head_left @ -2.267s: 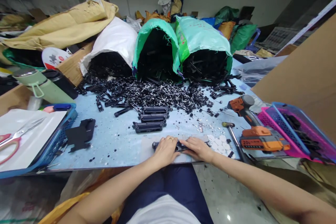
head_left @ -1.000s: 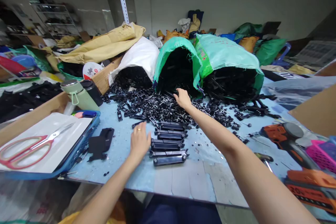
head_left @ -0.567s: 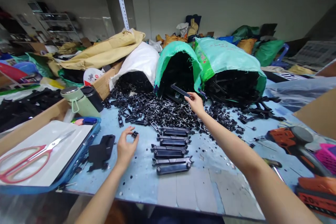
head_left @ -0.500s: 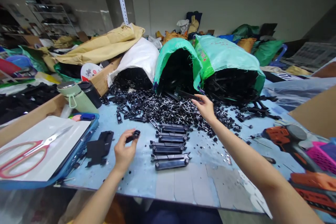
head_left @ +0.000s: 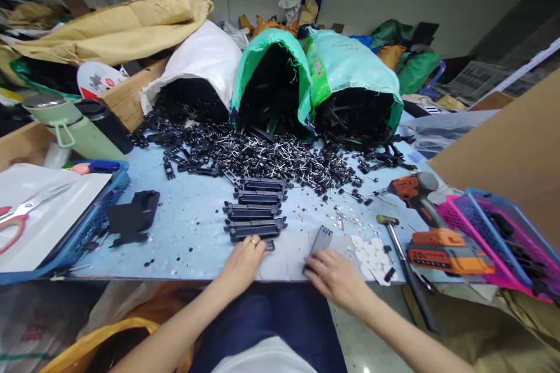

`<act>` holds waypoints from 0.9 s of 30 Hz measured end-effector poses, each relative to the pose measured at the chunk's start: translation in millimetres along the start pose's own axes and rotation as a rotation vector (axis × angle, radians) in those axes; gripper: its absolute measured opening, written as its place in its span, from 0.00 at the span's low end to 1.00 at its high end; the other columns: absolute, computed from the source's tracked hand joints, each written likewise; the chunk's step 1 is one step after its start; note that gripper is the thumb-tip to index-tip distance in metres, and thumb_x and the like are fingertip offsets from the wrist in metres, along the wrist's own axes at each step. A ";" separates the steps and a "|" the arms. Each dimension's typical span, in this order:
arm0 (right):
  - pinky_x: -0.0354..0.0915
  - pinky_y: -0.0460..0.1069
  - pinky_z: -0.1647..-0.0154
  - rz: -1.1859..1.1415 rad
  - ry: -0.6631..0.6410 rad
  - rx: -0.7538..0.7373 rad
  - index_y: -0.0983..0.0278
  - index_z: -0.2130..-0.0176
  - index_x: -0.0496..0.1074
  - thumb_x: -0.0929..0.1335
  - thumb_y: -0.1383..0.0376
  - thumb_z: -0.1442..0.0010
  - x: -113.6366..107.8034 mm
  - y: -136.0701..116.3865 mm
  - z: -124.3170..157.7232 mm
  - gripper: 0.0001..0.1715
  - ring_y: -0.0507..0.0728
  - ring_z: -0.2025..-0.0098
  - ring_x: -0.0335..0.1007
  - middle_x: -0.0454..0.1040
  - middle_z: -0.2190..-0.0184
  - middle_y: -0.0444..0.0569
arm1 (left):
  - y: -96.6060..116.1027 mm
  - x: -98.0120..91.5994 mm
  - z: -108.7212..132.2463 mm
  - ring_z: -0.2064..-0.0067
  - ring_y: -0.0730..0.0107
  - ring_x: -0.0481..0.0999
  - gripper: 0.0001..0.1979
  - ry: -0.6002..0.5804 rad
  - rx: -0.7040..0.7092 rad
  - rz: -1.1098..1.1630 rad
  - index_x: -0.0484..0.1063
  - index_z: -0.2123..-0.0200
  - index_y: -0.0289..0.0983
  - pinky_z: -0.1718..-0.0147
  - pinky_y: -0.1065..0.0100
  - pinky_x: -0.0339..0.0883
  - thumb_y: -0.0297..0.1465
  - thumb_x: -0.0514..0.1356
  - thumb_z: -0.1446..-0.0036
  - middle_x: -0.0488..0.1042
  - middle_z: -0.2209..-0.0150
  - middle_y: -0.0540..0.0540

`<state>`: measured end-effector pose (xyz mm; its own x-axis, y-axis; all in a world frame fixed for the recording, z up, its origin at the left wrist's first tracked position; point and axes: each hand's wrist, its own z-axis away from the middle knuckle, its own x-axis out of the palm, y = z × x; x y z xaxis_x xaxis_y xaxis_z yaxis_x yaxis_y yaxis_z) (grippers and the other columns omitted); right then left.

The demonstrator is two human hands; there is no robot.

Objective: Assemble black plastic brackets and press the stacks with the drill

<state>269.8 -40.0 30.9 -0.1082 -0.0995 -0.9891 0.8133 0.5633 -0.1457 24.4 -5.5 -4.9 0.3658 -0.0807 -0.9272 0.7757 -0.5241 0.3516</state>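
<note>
watching from the remote end, i had both hands low at the near edge of the blue table [head_left: 201,259]. right hand [head_left: 336,277]: fingers curled around the lower part of a dark bar [head_left: 322,237], its slotted end pointing away from the person. bar sat at the grey patch [head_left: 295,247]; couldn't tell if it touched down. left hand [head_left: 245,259]: fingers close together over a small black piece [head_left: 270,245], only one end sticking out; i couldn't tell if they pinched it or just pressed on it. the two parts were apart, grey patch between them.

just beyond the left hand i saw black assemblies [head_left: 254,210] lying crosswise, one behind another. behind those, a wide heap of black parts and metal pins [head_left: 280,157] ran up to the mouths of a white sack [head_left: 203,52], a green sack [head_left: 271,41] and a pale green sack [head_left: 354,61].

right of the right hand: white discs [head_left: 371,253], then a hammer [head_left: 411,277] with its handle past the table edge, then an orange and black drill [head_left: 431,213]. off to the left, scissors [head_left: 26,207] lay on a white sheet [head_left: 56,198].
</note>
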 end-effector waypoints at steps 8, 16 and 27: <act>0.55 0.57 0.49 -0.624 -0.006 -0.034 0.58 0.43 0.56 0.58 0.59 0.40 -13.8 24.2 -38.5 0.25 0.57 0.54 0.62 0.67 0.55 0.52 | 13.8 -15.4 0.6 0.68 0.72 0.69 0.13 0.138 -0.270 0.685 0.60 0.55 0.38 0.67 0.68 0.64 0.36 0.49 0.42 0.68 0.66 0.49; 0.60 0.45 0.79 -1.359 0.180 0.164 0.58 0.41 0.51 0.58 0.54 0.39 10.2 -23.2 -55.4 0.29 0.48 0.80 0.57 0.63 0.76 0.43 | 50.2 -26.4 -11.9 0.58 0.67 0.68 0.18 0.343 -0.336 0.773 0.66 0.51 0.39 0.61 0.67 0.63 0.36 0.51 0.44 0.69 0.60 0.45; 0.65 0.46 0.76 -1.180 0.298 0.109 0.56 0.41 0.51 0.59 0.57 0.39 10.2 -35.5 -43.1 0.28 0.48 0.78 0.61 0.66 0.61 0.49 | 63.6 -29.2 -12.2 0.59 0.72 0.67 0.16 0.449 -0.245 0.700 0.64 0.50 0.40 0.57 0.68 0.61 0.31 0.49 0.41 0.66 0.61 0.46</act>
<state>215.2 -25.7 25.2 -0.9273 -0.3034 -0.2192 0.1697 0.1812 -0.9687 69.4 -26.1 46.1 0.9287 0.0528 -0.3670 0.3667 -0.2775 0.8880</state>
